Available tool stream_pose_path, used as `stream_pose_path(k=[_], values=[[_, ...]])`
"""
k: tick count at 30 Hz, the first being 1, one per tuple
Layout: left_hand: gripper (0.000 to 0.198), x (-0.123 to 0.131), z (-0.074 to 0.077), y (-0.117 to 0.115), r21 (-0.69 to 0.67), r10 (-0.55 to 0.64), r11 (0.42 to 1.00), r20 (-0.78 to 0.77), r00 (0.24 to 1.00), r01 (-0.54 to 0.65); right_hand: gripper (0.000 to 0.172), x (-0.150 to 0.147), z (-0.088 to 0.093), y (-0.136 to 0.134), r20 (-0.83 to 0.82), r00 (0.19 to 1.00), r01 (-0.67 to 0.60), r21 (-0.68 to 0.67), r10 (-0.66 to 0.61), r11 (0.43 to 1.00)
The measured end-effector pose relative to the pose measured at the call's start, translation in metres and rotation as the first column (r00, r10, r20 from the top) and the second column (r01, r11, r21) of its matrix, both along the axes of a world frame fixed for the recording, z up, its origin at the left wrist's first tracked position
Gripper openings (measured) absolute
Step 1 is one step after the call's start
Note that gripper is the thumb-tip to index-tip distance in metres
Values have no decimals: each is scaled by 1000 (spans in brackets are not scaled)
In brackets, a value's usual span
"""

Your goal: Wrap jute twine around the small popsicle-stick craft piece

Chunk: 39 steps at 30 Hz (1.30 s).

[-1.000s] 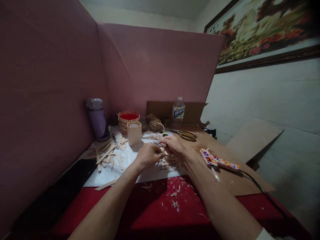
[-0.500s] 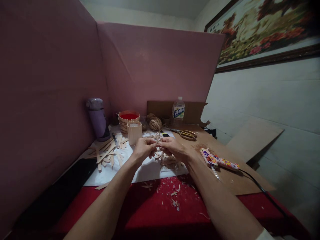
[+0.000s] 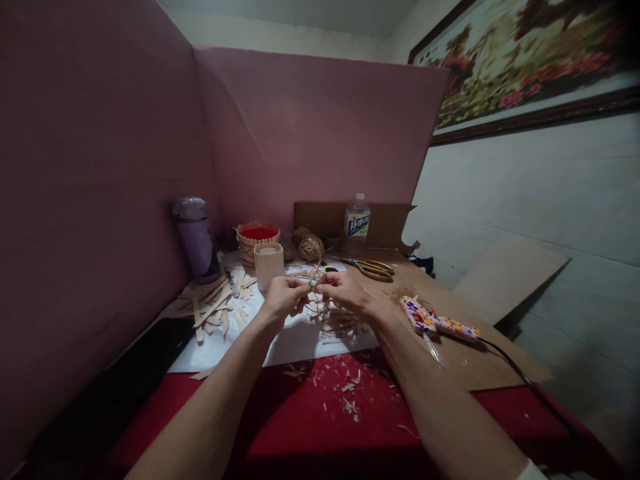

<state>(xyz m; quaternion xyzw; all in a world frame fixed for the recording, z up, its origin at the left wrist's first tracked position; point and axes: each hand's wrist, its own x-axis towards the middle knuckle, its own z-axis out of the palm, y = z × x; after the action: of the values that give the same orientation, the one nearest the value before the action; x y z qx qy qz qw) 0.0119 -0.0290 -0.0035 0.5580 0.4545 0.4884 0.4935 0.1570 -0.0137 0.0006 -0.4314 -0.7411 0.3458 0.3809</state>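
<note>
My left hand (image 3: 289,295) and my right hand (image 3: 343,292) meet fingertip to fingertip above the white sheet, both pinching a thin piece of twine (image 3: 315,295). A short end hangs down between them. Behind the hands lies a ball of twine (image 3: 311,248). Just left of it stands a small cup covered in wooden sticks (image 3: 269,268), with a larger stick-covered pot (image 3: 247,247) with a red inside behind it. Beneath my right hand is a pile of twine and stick pieces (image 3: 343,323), partly hidden.
Wooden craft sticks (image 3: 213,303) spread at left beside a purple bottle (image 3: 195,243) and a black flat object (image 3: 150,353). On the cardboard (image 3: 480,373) at right lie scissors (image 3: 373,269) and a flowered glue gun (image 3: 437,323) with a cord. A plastic bottle (image 3: 357,223) stands behind.
The twine that looped up above my fingers has come down, and a strand now hangs below them. My fingertips have shifted slightly; the hands stay in nearly the same place.
</note>
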Motion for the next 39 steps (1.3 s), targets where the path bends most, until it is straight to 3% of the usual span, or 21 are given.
stream_pose_path(k=[6, 10, 14, 16, 19, 22, 24, 26, 28, 30, 32, 33, 36, 39], values=[[13, -1, -1, 2, -58, 56, 997, 11, 998, -56, 17, 2, -9, 5, 207, 975, 23, 261, -80, 965], [11, -1, -1, 3, -72, 79, 994, -40, 996, -81, 15, 2, -13, 6, 208, 959, 105, 365, -191, 925], [12, -1, -4, 6, -3, 132, 991, -105, 986, -133, 13, 2, -8, 4, 166, 943, 187, 453, -289, 872], [12, -2, -5, 7, 23, 156, 988, -86, 984, -154, 17, 1, -3, 0, 139, 960, 169, 406, -244, 898], [12, -3, -4, 6, 2, 161, 987, 25, 987, -161, 21, -5, -1, -6, 109, 994, 6, 185, -26, 983], [11, -3, 0, 3, -62, 140, 989, 169, 976, -131, 19, -11, -10, -9, 96, 980, -173, -23, 174, 985], [11, -4, 1, 2, -110, 103, 991, 275, 956, -75, 20, -12, -18, -7, 153, 968, -193, -57, 200, 979], [11, -5, 2, 2, -136, 74, 990, 356, 931, -26, 24, -8, -22, -3, 260, 960, -110, -3, 107, 994], [9, -7, 1, 4, -148, 75, 989, 386, 919, -19, 32, -3, -19, 0, 319, 937, 97, 159, -144, 983], [8, -7, -1, 6, -157, 96, 987, 378, 921, -38, 38, -1, -13, 1, 244, 882, 305, 355, -403, 884], [8, -6, -3, 7, -162, 112, 985, 353, 929, -57, 37, -4, -9, 0, 106, 874, 383, 451, -474, 806], [8, -5, -3, 7, -158, 109, 986, 341, 934, -57, 34, -7, -8, 0, 56, 902, 359, 454, -428, 815], [12, -1, -4, 5, -126, 58, 992, 311, 949, -19, 27, -19, -13, 1, -31, 985, 172, 310, -171, 935], [17, 4, -4, 2, -99, 27, 995, 277, 960, 0, 22, -24, -21, 5, -99, 994, 71, 160, -56, 985]])
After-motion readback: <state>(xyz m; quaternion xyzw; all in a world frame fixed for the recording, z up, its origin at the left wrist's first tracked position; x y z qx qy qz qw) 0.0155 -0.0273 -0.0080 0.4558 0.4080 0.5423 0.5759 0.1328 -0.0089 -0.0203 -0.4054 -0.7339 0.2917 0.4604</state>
